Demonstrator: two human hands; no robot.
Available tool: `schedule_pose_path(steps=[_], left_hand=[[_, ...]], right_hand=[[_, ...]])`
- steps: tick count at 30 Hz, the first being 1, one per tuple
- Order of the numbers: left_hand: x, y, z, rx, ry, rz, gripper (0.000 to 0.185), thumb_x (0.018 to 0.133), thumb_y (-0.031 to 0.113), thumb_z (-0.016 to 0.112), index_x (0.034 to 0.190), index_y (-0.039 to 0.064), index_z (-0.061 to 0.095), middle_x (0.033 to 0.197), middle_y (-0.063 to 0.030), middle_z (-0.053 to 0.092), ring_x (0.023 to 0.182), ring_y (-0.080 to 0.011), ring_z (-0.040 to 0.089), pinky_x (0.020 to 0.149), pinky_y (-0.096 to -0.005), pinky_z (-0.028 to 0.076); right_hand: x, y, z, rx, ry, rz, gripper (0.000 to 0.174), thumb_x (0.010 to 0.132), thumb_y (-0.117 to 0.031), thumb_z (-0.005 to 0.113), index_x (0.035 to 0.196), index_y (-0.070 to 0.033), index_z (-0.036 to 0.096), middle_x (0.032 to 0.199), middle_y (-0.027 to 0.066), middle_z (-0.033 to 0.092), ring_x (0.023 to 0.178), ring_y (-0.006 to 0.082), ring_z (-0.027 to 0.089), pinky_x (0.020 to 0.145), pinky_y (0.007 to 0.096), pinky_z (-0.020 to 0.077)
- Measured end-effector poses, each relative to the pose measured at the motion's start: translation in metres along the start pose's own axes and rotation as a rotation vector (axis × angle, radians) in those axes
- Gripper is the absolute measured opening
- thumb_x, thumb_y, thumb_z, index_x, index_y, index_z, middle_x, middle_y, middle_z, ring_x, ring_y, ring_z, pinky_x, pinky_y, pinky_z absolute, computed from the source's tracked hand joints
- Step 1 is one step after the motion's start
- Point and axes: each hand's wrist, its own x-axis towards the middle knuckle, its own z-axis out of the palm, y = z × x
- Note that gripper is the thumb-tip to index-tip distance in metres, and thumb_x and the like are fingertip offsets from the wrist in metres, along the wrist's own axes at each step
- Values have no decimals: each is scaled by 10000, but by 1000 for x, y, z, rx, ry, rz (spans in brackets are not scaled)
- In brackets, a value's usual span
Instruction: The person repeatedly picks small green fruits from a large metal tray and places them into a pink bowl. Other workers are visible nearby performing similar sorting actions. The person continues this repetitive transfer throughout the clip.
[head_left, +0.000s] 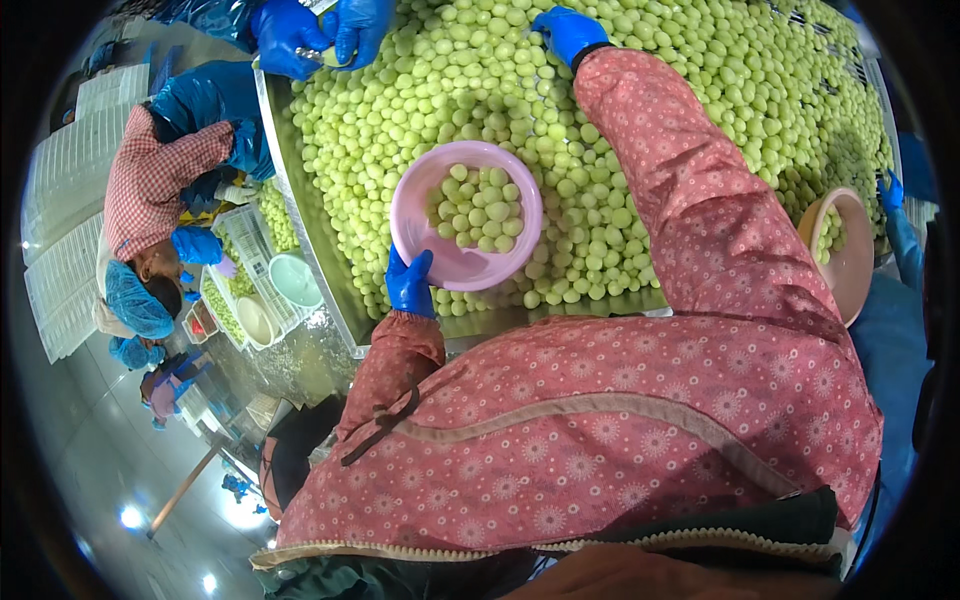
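My left hand (410, 283), in a blue glove, grips the near-left rim of a lilac plastic bowl (405, 206). Several round pale-green fruits (491, 206) lie inside it, mostly towards the right. Beneath and around the bowl, a metal-edged table is heaped with the same kind of loose fruit (360, 150). Far out at the top, my right hand (571, 34), also blue-gloved, rests low over the heap with its fingers towards the left. Its palm and fingertips are partly hidden, so whether it holds a fruit does not show.
Across the top left corner, a co-worker's gloved hands (322, 37) hold a fruit and a small shiny object. A tilted peach-coloured bowl (851, 255) with fruits stands at the right. The table's metal rim (300, 202) runs down the left. Beyond it are white crates (251, 236) and another worker (154, 172).
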Motion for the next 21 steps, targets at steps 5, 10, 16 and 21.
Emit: schedule_pose_path(steps=[5,10,16,21], left_hand=[[-6,8,9,-20,8,-15,594,789,-32,632,1358,4,467,1256,-107,577,1113,-230,570,964,-352,454],[-9,15,12,-45,5,-22,598,807,-27,624,1376,3,443,1277,-111,562,1136,-228,557,971,-356,448],[-8,14,12,-8,2,-12,593,820,-45,619,1382,2,434,1299,-110,546,1154,-218,548,975,-343,449],[-8,11,12,7,22,-39,593,825,-62,600,1389,3,426,1328,-109,530,1165,-218,541,988,-336,440]], right_hand=[[-57,-8,8,48,-4,375,265,917,-313,497,1078,-153,635,1110,168,631,986,365,615,833,441,489],[-130,-70,-62,1044,-242,534,268,928,-306,573,1065,-107,689,915,40,679,690,132,614,599,274,502],[-59,-41,-10,379,171,83,327,931,-326,519,1136,-103,645,1033,168,678,928,347,645,803,412,507],[-39,18,83,479,129,47,402,913,-355,537,1222,-102,587,1087,176,660,958,391,630,830,461,495]])
